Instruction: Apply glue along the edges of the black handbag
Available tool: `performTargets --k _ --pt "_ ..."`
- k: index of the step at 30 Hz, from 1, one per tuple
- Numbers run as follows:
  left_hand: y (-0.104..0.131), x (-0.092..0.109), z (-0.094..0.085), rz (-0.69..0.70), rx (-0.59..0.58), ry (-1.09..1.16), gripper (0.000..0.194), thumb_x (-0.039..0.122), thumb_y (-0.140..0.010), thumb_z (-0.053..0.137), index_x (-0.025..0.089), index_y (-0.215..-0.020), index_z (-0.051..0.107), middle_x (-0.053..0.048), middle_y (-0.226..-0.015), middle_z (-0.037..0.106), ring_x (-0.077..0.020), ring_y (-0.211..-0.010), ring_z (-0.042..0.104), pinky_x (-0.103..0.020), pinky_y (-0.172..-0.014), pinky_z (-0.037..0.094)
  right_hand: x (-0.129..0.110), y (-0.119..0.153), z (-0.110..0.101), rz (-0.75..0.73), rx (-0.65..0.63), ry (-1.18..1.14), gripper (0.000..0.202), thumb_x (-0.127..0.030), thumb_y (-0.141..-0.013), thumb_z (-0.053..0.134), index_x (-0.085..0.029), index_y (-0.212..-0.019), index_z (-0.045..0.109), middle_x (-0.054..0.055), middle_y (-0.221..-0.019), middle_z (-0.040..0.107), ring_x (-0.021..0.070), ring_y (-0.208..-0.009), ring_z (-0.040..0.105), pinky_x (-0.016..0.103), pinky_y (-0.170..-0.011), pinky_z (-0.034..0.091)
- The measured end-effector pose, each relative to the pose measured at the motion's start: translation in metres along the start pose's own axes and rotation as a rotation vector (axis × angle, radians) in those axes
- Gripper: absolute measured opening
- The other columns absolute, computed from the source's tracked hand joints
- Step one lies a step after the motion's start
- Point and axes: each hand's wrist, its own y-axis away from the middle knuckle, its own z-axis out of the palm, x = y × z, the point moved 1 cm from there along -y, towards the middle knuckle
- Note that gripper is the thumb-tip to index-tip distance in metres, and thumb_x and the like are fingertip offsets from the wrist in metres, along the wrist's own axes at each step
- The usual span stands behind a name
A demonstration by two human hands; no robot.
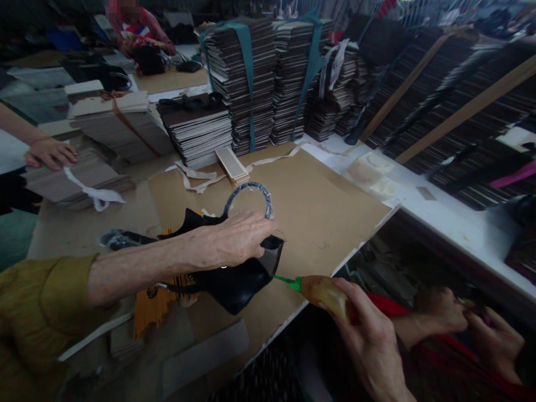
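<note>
Right hand (pixel 368 329) grips a glue bottle (pixel 324 293); left hand (pixel 238 237) clasps a black bag (pixel 234 285)

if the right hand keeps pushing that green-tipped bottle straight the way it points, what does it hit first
Most likely the black leather piece under the left hand. The right hand aims the yellowish squeeze bottle at its edge, green nozzle apparently almost touching, though depth is unclear.

Black bag (pixel 234 285) (green-tipped bottle (pixel 324 293))
</note>
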Motion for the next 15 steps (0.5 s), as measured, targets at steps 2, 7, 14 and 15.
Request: performTargets --k 2,7,14,15 --pt "0.007 0.002 0.002 -0.001 0.046 -0.028 0.022 0.019 -0.08 0.061 0.018 -0.1 0.051 -0.003 -0.083 0.053 -0.0214 -0.076 0.052 -0.032 -0.062 0.033 -0.002 0.001 0.001 0.016 0.001 -0.031 0.024 -0.035 -0.092 0.047 -0.021 -0.11 0.051 0.004 -0.098 0.064 0.0076 -0.086 0.064 0.007 -0.075 0.047" --pt "0.019 0.009 0.008 0.007 0.119 -0.102 0.028 0.015 -0.078 0.064 0.019 -0.099 0.046 -0.001 -0.081 0.051 -0.0214 -0.073 0.053 -0.033 -0.058 0.029 -0.001 0.004 0.003 0.093 0.018 -0.113 0.026 -0.041 -0.091 0.049 -0.023 -0.11 0.051 0.002 -0.096 0.065 0.0065 -0.081 0.064 0.006 -0.073 0.047" --pt "0.031 0.026 0.007 -0.045 0.112 -0.118 0.03 0.012 -0.078 0.064 0.018 -0.101 0.045 -0.003 -0.087 0.053 -0.0238 -0.08 0.053 -0.035 -0.062 0.038 0.002 0.009 0.01 0.121 -0.006 -0.201 0.028 -0.03 -0.087 0.056 -0.026 -0.114 0.05 0.0 -0.098 0.063 0.007 -0.083 0.062 0.009 -0.073 0.048" --pt "0.033 0.029 0.007 -0.058 0.096 -0.117 0.03 0.012 -0.078 0.064 0.017 -0.101 0.045 -0.003 -0.089 0.054 -0.0241 -0.082 0.053 -0.036 -0.064 0.04 0.002 0.009 0.011 0.141 -0.006 -0.218 0.027 -0.031 -0.087 0.056 -0.027 -0.114 0.051 -0.001 -0.097 0.064 0.0068 -0.081 0.062 0.009 -0.071 0.048"
